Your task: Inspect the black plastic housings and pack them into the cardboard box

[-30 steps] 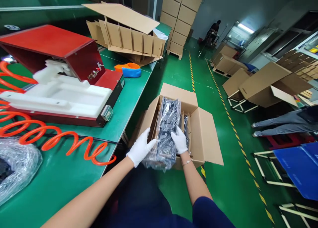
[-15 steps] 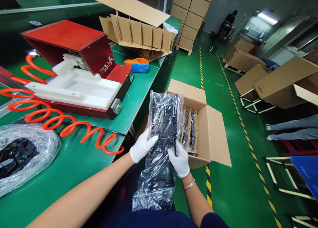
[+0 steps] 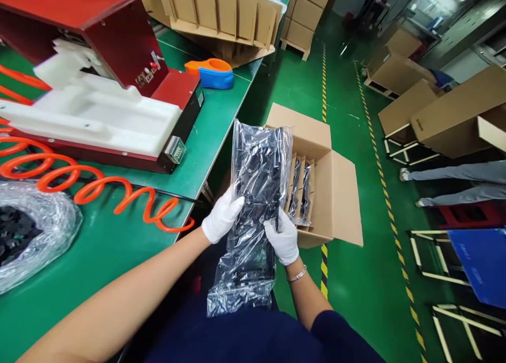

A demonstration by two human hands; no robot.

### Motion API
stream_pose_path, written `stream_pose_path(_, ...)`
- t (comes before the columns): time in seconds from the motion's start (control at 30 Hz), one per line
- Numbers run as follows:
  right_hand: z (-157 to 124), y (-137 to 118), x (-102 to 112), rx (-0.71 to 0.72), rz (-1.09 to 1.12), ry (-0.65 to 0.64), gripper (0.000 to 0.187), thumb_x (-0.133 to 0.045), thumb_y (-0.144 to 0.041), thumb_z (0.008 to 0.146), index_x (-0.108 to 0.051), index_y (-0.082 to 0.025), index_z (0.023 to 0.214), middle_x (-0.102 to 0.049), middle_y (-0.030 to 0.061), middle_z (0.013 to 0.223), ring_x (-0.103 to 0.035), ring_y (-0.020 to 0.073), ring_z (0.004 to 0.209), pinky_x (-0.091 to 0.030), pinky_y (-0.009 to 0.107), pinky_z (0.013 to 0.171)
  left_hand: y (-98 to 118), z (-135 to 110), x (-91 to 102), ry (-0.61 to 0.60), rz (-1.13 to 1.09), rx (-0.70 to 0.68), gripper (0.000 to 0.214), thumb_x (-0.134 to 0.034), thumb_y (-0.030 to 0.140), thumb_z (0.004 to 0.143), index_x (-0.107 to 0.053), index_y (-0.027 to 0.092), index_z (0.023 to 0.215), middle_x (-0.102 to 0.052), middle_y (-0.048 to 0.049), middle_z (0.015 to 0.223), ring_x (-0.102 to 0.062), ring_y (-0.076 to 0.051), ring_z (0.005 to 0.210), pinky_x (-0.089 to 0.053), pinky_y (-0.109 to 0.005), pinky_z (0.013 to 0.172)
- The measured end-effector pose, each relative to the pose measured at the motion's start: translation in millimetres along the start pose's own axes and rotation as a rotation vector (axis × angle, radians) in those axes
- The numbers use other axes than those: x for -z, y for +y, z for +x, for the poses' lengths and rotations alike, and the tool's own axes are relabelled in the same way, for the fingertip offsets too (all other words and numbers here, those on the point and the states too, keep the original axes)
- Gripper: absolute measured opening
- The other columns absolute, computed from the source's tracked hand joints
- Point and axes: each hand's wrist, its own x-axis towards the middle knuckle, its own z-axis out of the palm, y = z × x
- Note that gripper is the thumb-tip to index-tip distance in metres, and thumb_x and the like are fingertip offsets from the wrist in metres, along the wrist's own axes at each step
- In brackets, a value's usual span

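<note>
Both my hands wear white gloves and grip one long black part sealed in a clear plastic bag (image 3: pixel 256 194). My left hand (image 3: pixel 221 218) clasps its left edge. My right hand (image 3: pixel 282 241) pinches its right edge lower down. The bag hangs upright over my lap, in front of an open cardboard box (image 3: pixel 336 194) on the floor. More bagged black parts (image 3: pixel 300 192) stand in cardboard slots inside the box.
A green workbench (image 3: pixel 118 247) on my left carries a red machine with a white fixture (image 3: pixel 95 110), a coiled orange air hose (image 3: pixel 98 189), bubble-wrapped parts (image 3: pixel 31 231), a blue-orange tape dispenser (image 3: pixel 211 73) and a divider carton (image 3: pixel 221 10). Another person's legs (image 3: pixel 454 181) lie at right among cartons.
The bagged part has come up out of the box and toward me, held in both hands. My view has dropped and shifted slightly left.
</note>
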Motion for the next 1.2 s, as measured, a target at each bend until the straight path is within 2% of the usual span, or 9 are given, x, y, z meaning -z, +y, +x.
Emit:
stream_pose_path(0.23, 6.2, -9.1, 3.3, -0.152, 0.088, -0.087, 0.055, -0.071, -0.037, 0.083, -0.068, -0.018, 0.135, -0.073, 0.0089, 0.129, -0.073, 0.0235, 0.114, -0.057, 0.038, 0.108, 4.5, 2.1, -2.5, 0.052, -0.068, 0.060, 0.071, -0.056, 0.071, 0.090, -0.060, 0.022, 0.141, -0.060, -0.0091, 0.149, -0.052, -0.029, 0.141, -0.032, -0.049, 0.128)
stream_pose_path(0.43, 12.2, -17.8, 8.0, -0.231, 0.307, -0.215, 0.068, -0.073, -0.060, 0.082, -0.067, -0.018, 0.135, -0.068, 0.0112, 0.137, -0.067, 0.0268, 0.126, -0.056, 0.041, 0.109, 8.3, 6.0, -0.4, 0.132, -0.064, 0.106, 0.064, -0.057, 0.071, 0.088, -0.069, 0.025, 0.131, -0.066, -0.0048, 0.140, -0.054, -0.028, 0.140, -0.031, -0.042, 0.128)
stream_pose_path(0.57, 20.9, -10.2, 17.4, -0.305, 0.315, -0.251, 0.072, -0.061, -0.070, 0.087, -0.067, -0.018, 0.136, -0.077, 0.0111, 0.118, -0.076, 0.0202, 0.082, -0.065, 0.032, 0.074, 5.4, 7.2, 2.1, 0.171, -0.072, 0.119, 0.062, -0.058, 0.068, 0.089, -0.068, 0.024, 0.131, -0.066, -0.0057, 0.140, -0.049, -0.030, 0.144, -0.030, -0.046, 0.128)
stream_pose_path(0.63, 39.9, 5.5, 25.0, -0.327, 0.276, -0.205, 0.073, -0.050, -0.070, 0.093, -0.062, -0.016, 0.141, -0.078, 0.0118, 0.112, -0.064, 0.0123, 0.055, -0.055, 0.026, 0.049, 2.9, 8.1, 3.1, 0.180, -0.087, 0.129, 0.060, -0.057, 0.066, 0.090, -0.067, 0.023, 0.131, -0.066, -0.0061, 0.140, -0.050, -0.030, 0.144, -0.032, -0.046, 0.127)
stream_pose_path(0.7, 70.8, 28.7, 31.8, -0.358, 0.149, -0.117, 0.070, -0.037, -0.062, 0.099, -0.056, -0.012, 0.144, -0.076, 0.0139, 0.117, -0.057, 0.0089, 0.049, -0.047, 0.023, 0.042, -0.1, 9.8, 4.4, 0.183, -0.095, 0.141, 0.057, -0.056, 0.064, 0.091, -0.068, 0.024, 0.130, -0.067, -0.0059, 0.138, -0.053, -0.029, 0.141, -0.035, -0.044, 0.126)
stream_pose_path(0.77, 107.2, 54.8, 34.4, -0.445, -0.124, -0.119, 0.063, -0.028, -0.048, 0.104, -0.050, -0.010, 0.148, -0.072, 0.0152, 0.127, -0.062, 0.0089, 0.058, -0.050, 0.022, 0.049, -3.5, 12.1, 6.3, 0.197, -0.071, 0.149, 0.055, -0.056, 0.062, 0.091, -0.068, 0.024, 0.128, -0.068, -0.0061, 0.136, -0.057, -0.029, 0.137, -0.038, -0.044, 0.124)
stream_pose_path(0.9, 160.5, 95.8, 17.3, -0.604, -0.573, -0.425, 0.049, -0.041, -0.028, 0.102, -0.052, -0.012, 0.147, -0.069, 0.0124, 0.133, -0.072, 0.0131, 0.086, -0.057, 0.024, 0.079, -9.3, 15.8, 10.5, 0.222, 0.041, 0.170, 0.054, -0.054, 0.059, 0.093, -0.064, 0.021, 0.130, -0.068, -0.0086, 0.136, -0.058, -0.028, 0.133, -0.039, -0.046, 0.123)
stream_pose_path(1.03, 169.7, 111.9, -22.4, -0.659, -0.717, -0.509, 0.033, -0.059, -0.020, 0.093, -0.068, -0.009, 0.122, -0.070, 0.0170, 0.131, -0.068, 0.0240, 0.116, -0.050, 0.031, 0.102, -13.6, 17.3, 13.4, 0.244, 0.051, 0.218, 0.051, -0.053, 0.055, 0.094, -0.062, 0.021, 0.131, -0.067, -0.0085, 0.137, -0.059, -0.027, 0.132, -0.040, -0.046, 0.122)
stream_pose_path(1.2, 166.9, 109.6, -50.6, -0.701, -0.809, -0.539, 0.039, -0.060, -0.019, 0.092, -0.062, -0.002, 0.126, -0.066, 0.0270, 0.132, -0.066, 0.0310, 0.122, -0.049, 0.040, 0.105, -17.4, 18.3, 15.5, 0.274, 0.036, 0.246, 0.047, -0.057, 0.054, 0.092, -0.064, 0.024, 0.127, -0.066, -0.0071, 0.138, -0.055, -0.028, 0.138, -0.033, -0.048, 0.127)
